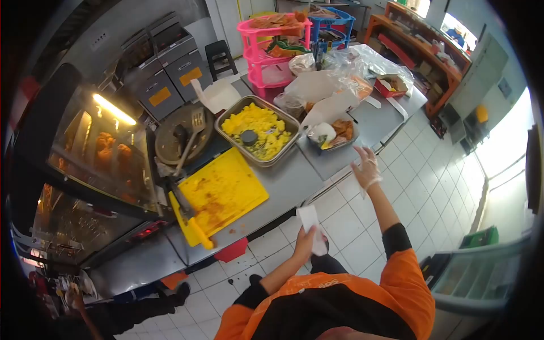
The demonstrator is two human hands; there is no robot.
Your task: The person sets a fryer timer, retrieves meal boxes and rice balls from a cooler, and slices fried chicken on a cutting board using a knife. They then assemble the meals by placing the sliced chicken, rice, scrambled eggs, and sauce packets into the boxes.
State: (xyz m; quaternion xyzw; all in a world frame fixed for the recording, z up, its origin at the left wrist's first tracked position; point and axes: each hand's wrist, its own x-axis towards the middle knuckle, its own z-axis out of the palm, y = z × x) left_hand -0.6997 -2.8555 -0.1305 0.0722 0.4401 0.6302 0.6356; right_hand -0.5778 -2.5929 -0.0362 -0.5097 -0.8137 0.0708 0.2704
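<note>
My left hand (304, 243) is closed around a long white piece that looks like folded paper (310, 218), held over the floor in front of my body. My right hand (367, 169) wears a clear plastic glove, its fingers apart and nothing in them. It is just off the table edge, beside an open food box (325, 148) with a mound of white rice and browned, fried-looking pieces. Left of that box stands a steel pan (286, 116) of chopped yellow food with a dark round thing in it. A yellow cutting board (232, 190) lies nearer, with a yellow-handled knife (198, 231) along its left side.
A lit glass food cabinet (102, 153) stands at the left, beside a round dark pan (167, 136) with utensils. Pink (260, 51) and blue (338, 28) tiered racks, plastic bags (362, 59) and a red box (391, 85) crowd the far table. Another person's arm (85, 317) shows at lower left.
</note>
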